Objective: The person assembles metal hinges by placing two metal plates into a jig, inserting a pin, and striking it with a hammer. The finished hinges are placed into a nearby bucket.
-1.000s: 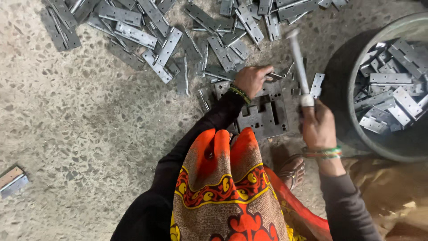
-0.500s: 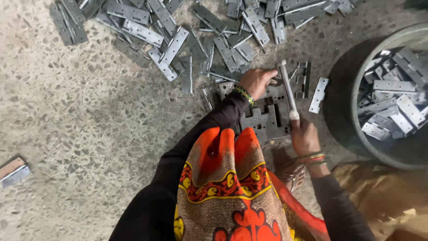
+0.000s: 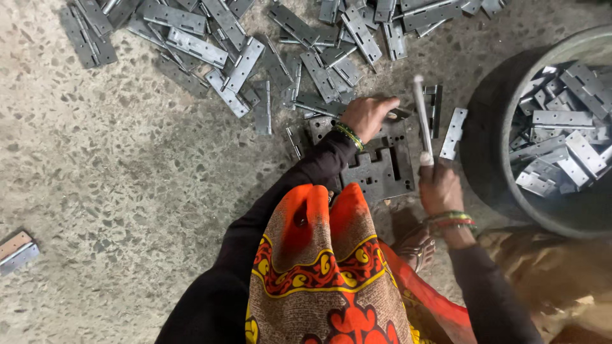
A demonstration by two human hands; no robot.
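Observation:
My right hand (image 3: 438,186) grips a thin metal rod-like tool (image 3: 421,118) by its lower end, its tip pointing away over a dark metal jig block (image 3: 376,167) on the floor. My left hand (image 3: 366,116) rests at the block's far edge, fingers closed over a grey metal hinge piece (image 3: 398,114) that is mostly hidden. Both wrists wear bangles. An orange and red patterned cloth (image 3: 322,267) covers my lap just below the block.
Several grey metal hinges (image 3: 236,64) lie scattered on the speckled concrete floor beyond the block. A round tub (image 3: 503,191) at right holds several more hinges. One loose hinge (image 3: 454,132) lies between block and tub. A small hinge (image 3: 16,251) lies at far left.
My right hand with the rod came down from a raised position to the block's right side. My left hand stayed at the block's far edge.

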